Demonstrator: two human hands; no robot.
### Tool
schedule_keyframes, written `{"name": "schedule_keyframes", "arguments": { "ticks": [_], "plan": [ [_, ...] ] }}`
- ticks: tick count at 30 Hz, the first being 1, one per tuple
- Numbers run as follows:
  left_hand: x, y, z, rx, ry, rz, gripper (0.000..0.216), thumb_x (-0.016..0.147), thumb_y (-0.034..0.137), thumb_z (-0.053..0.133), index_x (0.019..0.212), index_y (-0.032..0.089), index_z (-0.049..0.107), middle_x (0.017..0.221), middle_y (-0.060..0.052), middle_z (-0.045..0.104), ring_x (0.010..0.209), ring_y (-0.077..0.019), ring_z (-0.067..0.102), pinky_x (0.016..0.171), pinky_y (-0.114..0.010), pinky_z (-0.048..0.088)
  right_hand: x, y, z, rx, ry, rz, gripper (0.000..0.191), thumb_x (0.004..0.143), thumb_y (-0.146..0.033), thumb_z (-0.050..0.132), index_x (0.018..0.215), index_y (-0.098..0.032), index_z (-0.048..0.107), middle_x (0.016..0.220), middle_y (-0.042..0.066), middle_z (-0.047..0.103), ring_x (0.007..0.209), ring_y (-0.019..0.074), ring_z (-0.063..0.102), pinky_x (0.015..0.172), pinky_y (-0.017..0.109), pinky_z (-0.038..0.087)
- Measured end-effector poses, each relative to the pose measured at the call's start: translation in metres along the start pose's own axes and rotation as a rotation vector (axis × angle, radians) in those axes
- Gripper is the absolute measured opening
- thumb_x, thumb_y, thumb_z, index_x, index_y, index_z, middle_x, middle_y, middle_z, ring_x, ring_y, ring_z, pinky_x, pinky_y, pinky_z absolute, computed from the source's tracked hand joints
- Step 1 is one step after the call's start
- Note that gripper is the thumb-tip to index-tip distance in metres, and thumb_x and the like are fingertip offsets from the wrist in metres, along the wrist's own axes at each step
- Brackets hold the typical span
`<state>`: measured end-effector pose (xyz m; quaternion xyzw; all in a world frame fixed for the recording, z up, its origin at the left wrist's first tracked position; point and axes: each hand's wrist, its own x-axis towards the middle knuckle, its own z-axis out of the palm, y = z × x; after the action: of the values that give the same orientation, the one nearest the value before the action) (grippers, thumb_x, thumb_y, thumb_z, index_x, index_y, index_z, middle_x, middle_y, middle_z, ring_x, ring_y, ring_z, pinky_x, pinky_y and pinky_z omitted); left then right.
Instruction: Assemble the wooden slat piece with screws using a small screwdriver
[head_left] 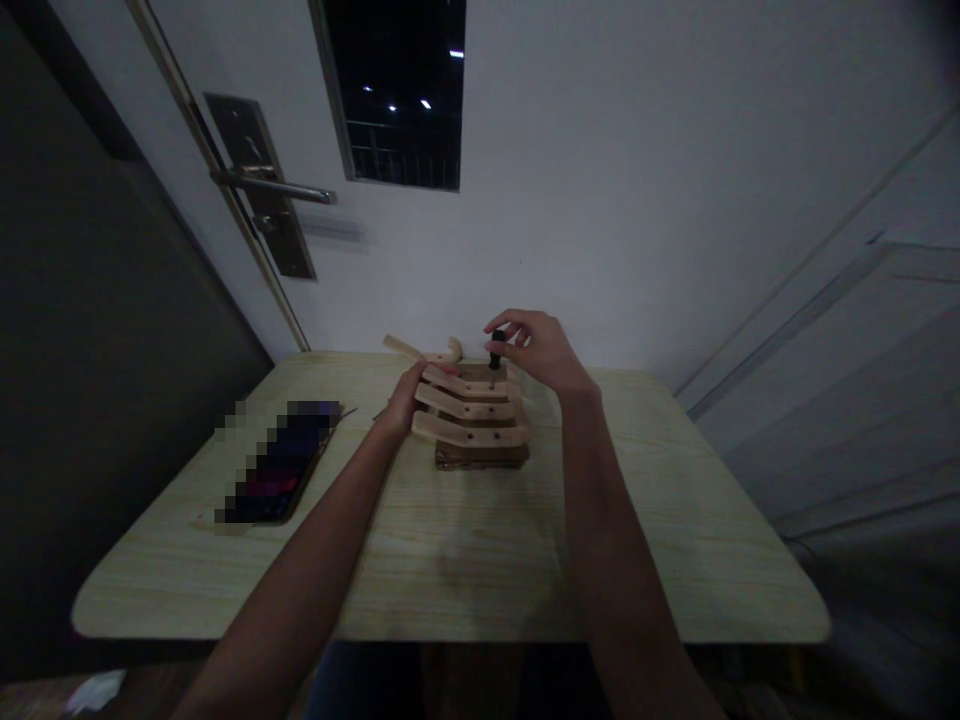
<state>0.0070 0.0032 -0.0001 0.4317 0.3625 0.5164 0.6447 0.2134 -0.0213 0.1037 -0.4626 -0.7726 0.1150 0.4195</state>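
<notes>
At the nearest, under the front edge of the table [450, 570], the person's legs [360, 685] in dark blue trousers are seen. Both bare forearms reach forward over the light, wood-patterned table top. On the left side lies a phone [281, 470], its screen covered by blurred squares; a thin dark object [348, 413] is beside its far corner.

In the middle of the table is a flat brown board [480, 457], with rough layers at its near edge. Across it lie three pale wooden strips [471, 435], one behind another, each bent and with two dark spots. Their left ends extend past the board.

The left hand [403, 402] is at these left ends, with its fingers bent around behind the farthest of the three. It is partly hidden, so I cannot tell how firmly it is closed. The right hand [541, 350] is above the far part of the board, its thumb and fingers closed on the black handle of a small screwdriver [496, 350]. The tool stands almost upright, its tip at the right spot of the farthest strip.

Just behind the left hand there is another wooden piece [403, 347], with a curved right end. Beyond the table rises a white door [600, 200], with a metal handle [281, 187] and a dark window [405, 90].
</notes>
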Motion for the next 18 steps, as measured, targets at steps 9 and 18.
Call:
{"name": "schedule_keyframes", "arguments": {
  "ticks": [9, 18],
  "plan": [
    [-0.0003, -0.0007, -0.0017, -0.017, -0.023, -0.012, 0.047, 0.08, 0.057, 0.054, 0.087, 0.013, 0.07, 0.077, -0.007, 0.073, 0.075, -0.0239, 0.067, 0.077, -0.034, 0.052, 0.0016, -0.0018, 0.0024, 0.121, 0.013, 0.01, 0.01, 0.075, -0.022, 0.075, 0.082, -0.018, 0.069, 0.084, 0.004, 0.07, 0.072, 0.0143, 0.061, 0.064, 0.028, 0.05],
    [0.0034, -0.0042, -0.005, -0.016, -0.015, -0.024, 0.046, 0.08, 0.055, 0.054, 0.088, 0.013, 0.071, 0.081, -0.008, 0.074, 0.079, -0.0257, 0.068, 0.082, -0.037, 0.052, 0.0001, -0.0006, 0.0011, 0.133, -0.063, -0.004, 0.018, 0.085, -0.023, 0.061, 0.097, -0.019, 0.073, 0.096, 0.007, 0.073, 0.073, 0.0148, 0.062, 0.065, 0.029, 0.053]
  ]
}}
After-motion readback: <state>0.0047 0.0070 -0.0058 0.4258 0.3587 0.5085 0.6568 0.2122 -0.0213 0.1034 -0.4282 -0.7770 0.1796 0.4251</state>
